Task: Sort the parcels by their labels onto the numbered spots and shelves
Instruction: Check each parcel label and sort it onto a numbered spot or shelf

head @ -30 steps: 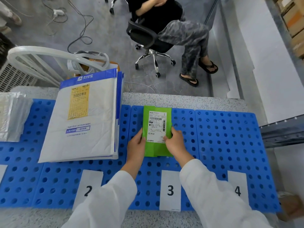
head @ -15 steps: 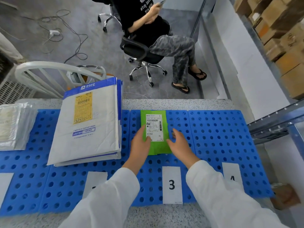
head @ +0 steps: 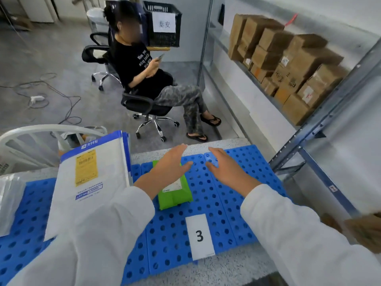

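Observation:
A small green parcel [head: 175, 194] with a white label lies flat on the blue perforated mat [head: 208, 195], just behind the paper sign marked 3 [head: 199, 236]. My left hand [head: 168, 168] hovers over its far half with fingers straight and holds nothing. My right hand [head: 225, 168] is spread above the mat to the right of the parcel, also holding nothing. A stack of large white and blue mailers [head: 92, 178] with a yellow label lies on the mat to the left.
A metal shelf rack [head: 321, 129] stands at the right with several cardboard boxes [head: 288, 65] on it. A person sits on an office chair [head: 148, 108] beyond the table. A white chair back [head: 41, 131] and a clear bag [head: 10, 199] are at the left.
Both hands let go of the green parcel and lifted off it, spreading open. The parcel stays on spot 3. My view swung up and right toward the shelf.

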A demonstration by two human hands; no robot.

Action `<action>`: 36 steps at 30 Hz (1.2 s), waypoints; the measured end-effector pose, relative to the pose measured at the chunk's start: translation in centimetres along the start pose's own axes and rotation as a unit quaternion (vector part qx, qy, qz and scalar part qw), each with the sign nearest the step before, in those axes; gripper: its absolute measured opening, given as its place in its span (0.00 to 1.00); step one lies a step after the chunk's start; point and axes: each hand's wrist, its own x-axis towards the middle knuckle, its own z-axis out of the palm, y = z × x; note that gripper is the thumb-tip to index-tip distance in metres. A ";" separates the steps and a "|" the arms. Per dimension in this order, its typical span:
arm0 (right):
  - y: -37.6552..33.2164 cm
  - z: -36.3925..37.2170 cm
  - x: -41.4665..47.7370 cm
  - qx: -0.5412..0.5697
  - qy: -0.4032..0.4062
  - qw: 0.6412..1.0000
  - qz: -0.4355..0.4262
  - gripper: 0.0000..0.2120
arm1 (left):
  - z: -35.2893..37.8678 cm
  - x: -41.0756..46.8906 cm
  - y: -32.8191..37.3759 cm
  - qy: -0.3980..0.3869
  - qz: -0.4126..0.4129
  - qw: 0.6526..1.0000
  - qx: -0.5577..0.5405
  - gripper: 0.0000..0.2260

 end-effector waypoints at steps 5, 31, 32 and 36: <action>-0.2 -6.8 -3.6 -0.027 0.099 0.995 0.006 0.28 | -3.1 -0.5 6.5 0.008 0.121 0.990 0.069 0.27; -2.2 -12.3 -64.0 -0.097 0.390 0.854 0.331 0.25 | 9.6 -36.2 38.6 -0.095 0.537 0.825 0.148 0.23; -2.7 -11.9 -66.4 -0.097 0.399 0.844 0.347 0.25 | 10.2 -37.7 39.5 -0.093 0.557 0.813 0.140 0.24; -4.8 -10.7 -75.3 -0.105 0.427 0.802 0.404 0.25 | 11.9 -44.8 42.4 -0.121 0.610 0.776 0.108 0.26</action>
